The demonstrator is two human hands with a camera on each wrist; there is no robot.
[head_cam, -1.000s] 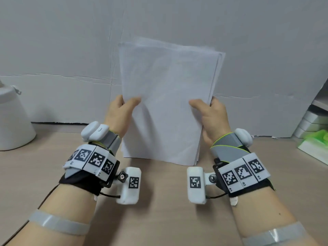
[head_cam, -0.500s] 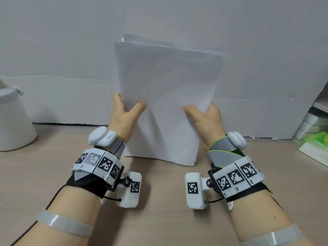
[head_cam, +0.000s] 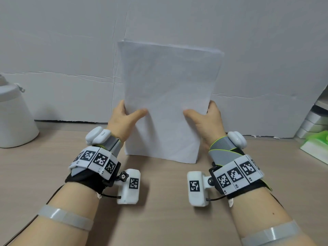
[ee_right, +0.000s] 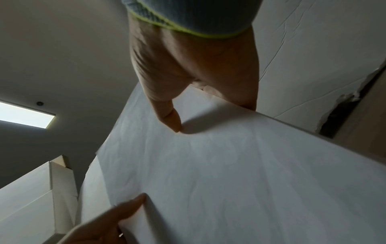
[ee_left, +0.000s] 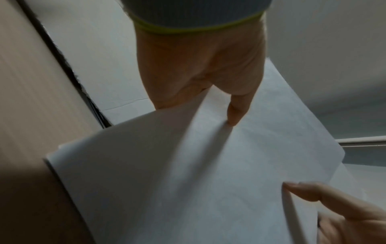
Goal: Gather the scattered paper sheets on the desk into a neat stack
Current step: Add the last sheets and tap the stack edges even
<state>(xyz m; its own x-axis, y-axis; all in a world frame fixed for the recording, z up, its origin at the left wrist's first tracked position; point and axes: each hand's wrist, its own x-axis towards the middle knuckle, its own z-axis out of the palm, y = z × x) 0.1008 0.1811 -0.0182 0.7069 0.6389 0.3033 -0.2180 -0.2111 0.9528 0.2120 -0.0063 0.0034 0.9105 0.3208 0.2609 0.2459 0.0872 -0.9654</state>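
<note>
Setting: your recording booth/office desk. Evidence: wood-grain desk w/ creased white backdrop sheeting; white lidded container at left; stacked white boxes, green-topped item at right; recessed ceiling light panel.

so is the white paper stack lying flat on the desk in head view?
No, the white paper stack stands upright on its bottom edge on the beige desk, held at its sides by left hand and right hand.

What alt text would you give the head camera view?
Two hands hold a stack of white paper upright on a wooden desk, the left hand and right hand gripping its side edges, thumbs in front. A white container stands at far left.
</note>
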